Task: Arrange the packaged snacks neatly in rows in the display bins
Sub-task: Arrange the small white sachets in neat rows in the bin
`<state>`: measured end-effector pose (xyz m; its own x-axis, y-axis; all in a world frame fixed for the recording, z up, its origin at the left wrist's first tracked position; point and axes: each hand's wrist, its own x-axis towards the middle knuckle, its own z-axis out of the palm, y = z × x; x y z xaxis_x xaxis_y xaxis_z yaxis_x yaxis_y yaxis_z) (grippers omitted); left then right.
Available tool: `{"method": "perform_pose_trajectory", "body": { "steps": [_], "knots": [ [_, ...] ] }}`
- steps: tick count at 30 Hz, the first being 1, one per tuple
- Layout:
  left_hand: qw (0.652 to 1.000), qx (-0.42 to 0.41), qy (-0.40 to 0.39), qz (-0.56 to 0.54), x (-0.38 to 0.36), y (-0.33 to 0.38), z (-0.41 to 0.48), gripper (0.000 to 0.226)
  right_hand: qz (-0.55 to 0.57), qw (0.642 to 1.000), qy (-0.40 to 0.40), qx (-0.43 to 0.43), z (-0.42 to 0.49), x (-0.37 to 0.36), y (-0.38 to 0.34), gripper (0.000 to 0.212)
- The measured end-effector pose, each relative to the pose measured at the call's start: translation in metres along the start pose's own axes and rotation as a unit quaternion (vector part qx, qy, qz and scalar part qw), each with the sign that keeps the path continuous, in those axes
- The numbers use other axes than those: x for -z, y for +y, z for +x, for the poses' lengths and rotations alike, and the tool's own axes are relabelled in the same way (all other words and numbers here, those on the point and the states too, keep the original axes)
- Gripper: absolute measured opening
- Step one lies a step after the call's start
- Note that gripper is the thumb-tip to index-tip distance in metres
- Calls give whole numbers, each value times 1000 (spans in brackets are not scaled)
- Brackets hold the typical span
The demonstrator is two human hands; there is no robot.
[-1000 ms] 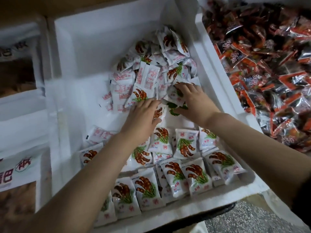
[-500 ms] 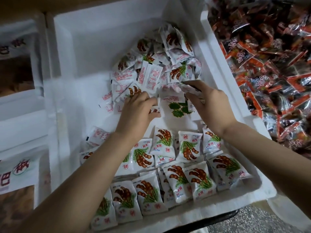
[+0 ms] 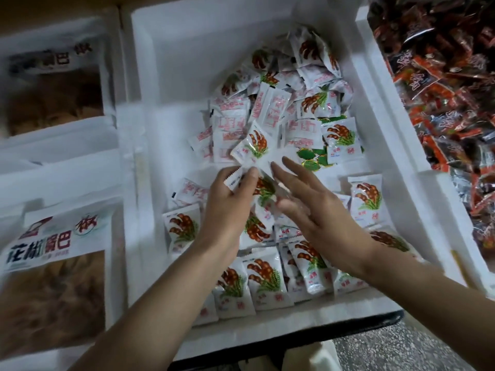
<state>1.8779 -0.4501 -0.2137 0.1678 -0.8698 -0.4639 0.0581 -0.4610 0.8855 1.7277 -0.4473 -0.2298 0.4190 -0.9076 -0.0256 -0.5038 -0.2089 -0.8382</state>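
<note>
My left hand (image 3: pixel 227 202) pinches a few snack packets (image 3: pixel 264 188); my right hand (image 3: pixel 318 212) lies flat-fingered against them. Both have just drawn back from the loose heap (image 3: pixel 281 108) toward the rows (image 3: pixel 265 274) at the near end of the foam bin (image 3: pixel 171 62), so I judge these go there.

Dim, soft light; blurred, bowed edges.

I see speckled grey floor (image 3: pixel 401 349) nearer me than the right hand (image 3: pixel 325 220), bordered by a dark bench edge (image 3: pixel 348 329). Far beyond the left hand (image 3: pixel 227 210), a brown surface (image 3: pixel 53 6) shows. Lighting is dim.
</note>
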Motion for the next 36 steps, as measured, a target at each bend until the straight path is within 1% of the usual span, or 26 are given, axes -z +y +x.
{"method": "perform_pose_trajectory", "body": {
  "steps": [2,3,5,6,8,9,11,12,13,15,18,20,23,26,28,31,36],
  "knots": [
    [997,26,-36,-57,8,-3,-10,45,52,999,3,-2,-2,-7,-6,49],
    [995,38,-50,-82,12,-4,-15,51,78,997,17,-2,-3,-9,-11,43],
    [991,44,-69,-106,21,-7,-22,57,131,990,47,3,-3,-13,-18,31],
    [992,40,-72,-98,24,-8,-25,59,147,987,56,8,-2,-15,-21,34],
    [995,26,-61,-71,30,-11,-31,58,173,983,65,10,-2,-19,-28,54],
    [997,15,-52,-62,33,-11,-34,52,192,979,70,4,-1,-20,-33,62],
    [998,-5,-33,-47,40,-12,-38,40,221,972,84,-13,-1,-24,-38,70],
    [999,-15,-25,-34,43,-11,-40,39,222,971,89,-26,0,-25,-40,70],
    [999,-29,-18,-19,47,-11,-42,39,215,972,87,-42,1,-25,-41,68],
    [998,-61,-8,11,56,-11,-44,39,207,973,56,-87,4,-27,-45,63],
    [991,-109,11,74,69,-9,-48,33,194,972,15,-130,11,-29,-48,51],
    [986,-138,25,89,81,-5,-51,26,197,969,12,-151,18,-33,-47,45],
    [978,-164,69,106,104,1,-48,21,194,964,32,-181,33,-46,-43,41],
    [968,-194,108,115,124,5,-46,23,133,974,40,-178,48,-71,-44,38],
    [963,-204,131,119,133,7,-46,21,125,975,26,-180,56,-91,-47,40],
    [963,-196,147,110,142,6,-48,18,96,980,1,-176,63,-111,-55,40],
    [965,-186,157,101,145,0,-49,25,-20,992,-60,-109,66,-113,-67,38]
  ]
}}
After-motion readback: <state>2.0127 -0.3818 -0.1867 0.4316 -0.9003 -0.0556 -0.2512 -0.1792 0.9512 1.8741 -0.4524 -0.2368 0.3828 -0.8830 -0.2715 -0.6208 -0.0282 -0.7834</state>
